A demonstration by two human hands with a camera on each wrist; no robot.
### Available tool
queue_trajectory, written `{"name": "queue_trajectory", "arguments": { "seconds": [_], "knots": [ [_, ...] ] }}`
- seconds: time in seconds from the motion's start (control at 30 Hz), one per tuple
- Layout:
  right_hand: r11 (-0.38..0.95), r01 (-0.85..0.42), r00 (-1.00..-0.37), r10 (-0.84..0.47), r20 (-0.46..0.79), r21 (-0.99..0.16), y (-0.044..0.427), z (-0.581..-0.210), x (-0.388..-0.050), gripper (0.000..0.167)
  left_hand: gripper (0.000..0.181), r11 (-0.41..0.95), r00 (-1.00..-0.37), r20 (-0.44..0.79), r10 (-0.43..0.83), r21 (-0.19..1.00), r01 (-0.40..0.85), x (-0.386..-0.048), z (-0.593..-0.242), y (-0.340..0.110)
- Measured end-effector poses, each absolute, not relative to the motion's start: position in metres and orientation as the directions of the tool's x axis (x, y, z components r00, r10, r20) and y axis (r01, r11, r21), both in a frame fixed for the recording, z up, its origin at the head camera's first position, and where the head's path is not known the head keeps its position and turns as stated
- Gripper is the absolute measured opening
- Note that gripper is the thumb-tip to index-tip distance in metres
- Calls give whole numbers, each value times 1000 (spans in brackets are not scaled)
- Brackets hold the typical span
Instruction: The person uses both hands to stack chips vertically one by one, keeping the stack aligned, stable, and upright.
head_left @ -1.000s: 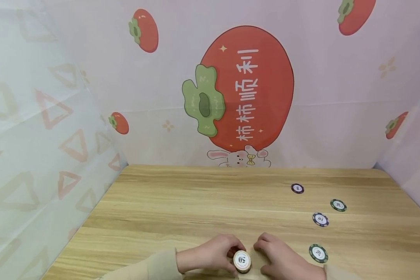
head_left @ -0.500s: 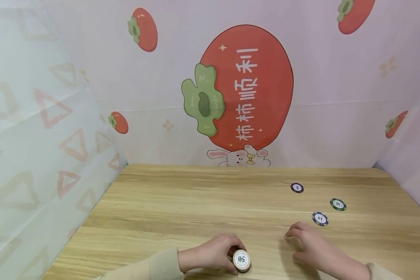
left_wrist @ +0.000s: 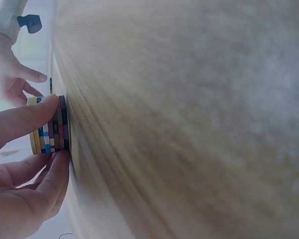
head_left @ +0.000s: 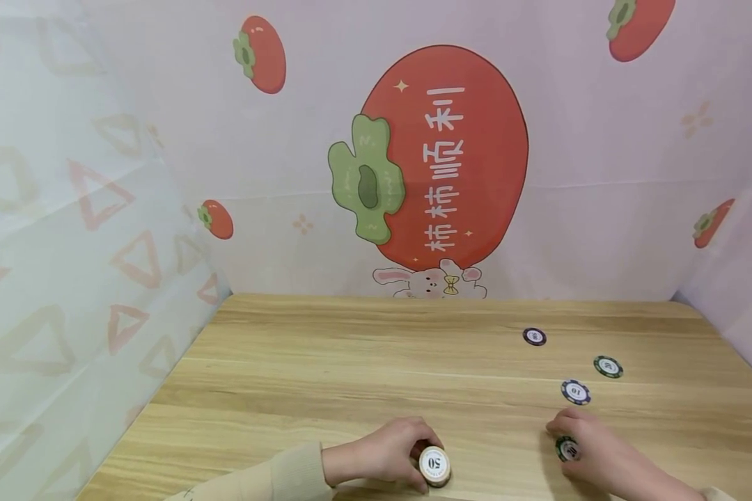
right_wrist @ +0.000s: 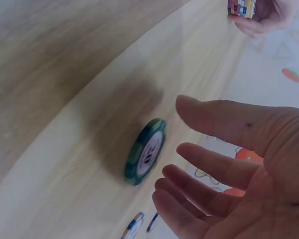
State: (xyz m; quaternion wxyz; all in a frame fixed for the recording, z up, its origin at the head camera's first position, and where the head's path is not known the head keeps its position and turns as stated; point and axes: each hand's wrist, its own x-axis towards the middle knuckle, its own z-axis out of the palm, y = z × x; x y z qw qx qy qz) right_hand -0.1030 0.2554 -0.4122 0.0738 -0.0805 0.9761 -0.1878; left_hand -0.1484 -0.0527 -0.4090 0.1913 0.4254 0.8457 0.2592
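My left hand (head_left: 393, 449) holds a stack of poker chips (head_left: 435, 465), thumb and fingers around its sides. The top chip reads 50. In the left wrist view, the chip stack (left_wrist: 50, 132) stands on the table with yellow, blue and dark edges. My right hand (head_left: 611, 452) is over a green poker chip (head_left: 566, 449) marked 20, partly covering it in the head view. From the right wrist view, the green chip (right_wrist: 145, 152) lies flat on the wood, apart from the extended thumb and loosely bent fingers (right_wrist: 204, 164).
Beyond the right hand lie a blue chip (head_left: 576, 392) marked 10, another green chip (head_left: 608, 367) and a dark purple chip (head_left: 535, 337). The wooden table (head_left: 326, 362) meets a printed backdrop (head_left: 269, 167) at its far edge, with more cloth on both sides.
My right hand has moved away from the stack, rightward to the near green chip. The left hand has stayed on the stack.
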Motion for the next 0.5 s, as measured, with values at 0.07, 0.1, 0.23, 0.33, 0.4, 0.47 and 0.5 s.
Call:
{"name": "queue_trajectory", "arguments": {
  "seconds": [0.07, 0.1, 0.23, 0.33, 0.4, 0.47, 0.5],
  "knots": [
    [919, -141, -977, -190, -99, -367, 259, -414, -101, 41, 47, 503, -565, -100, 819, 598, 624, -149, -409, -52],
    [921, -157, -976, -200, -84, -358, 261, -415, -100, 40, 47, 501, -564, -96, 820, 596, 628, -149, -409, -52],
    [914, -227, -970, -244, -9, -337, 266, -418, -95, 37, 46, 493, -562, -87, 823, 600, 630, -149, -409, -52],
    [912, -238, -968, -250, 6, -333, 267, -419, -95, 35, 46, 492, -563, -83, 822, 600, 630, -149, -409, -52],
    [917, -208, -974, -227, -19, -341, 265, -418, -96, 34, 46, 494, -565, -81, 821, 596, 633, -148, -409, -52],
    [920, -190, -976, -214, -33, -344, 264, -418, -97, 33, 46, 498, -567, -79, 820, 588, 637, -148, -410, -52],
    [920, -178, -978, -206, -44, -350, 264, -417, -98, 33, 46, 500, -568, -81, 819, 587, 637, -148, -410, -52]
  ]
}}
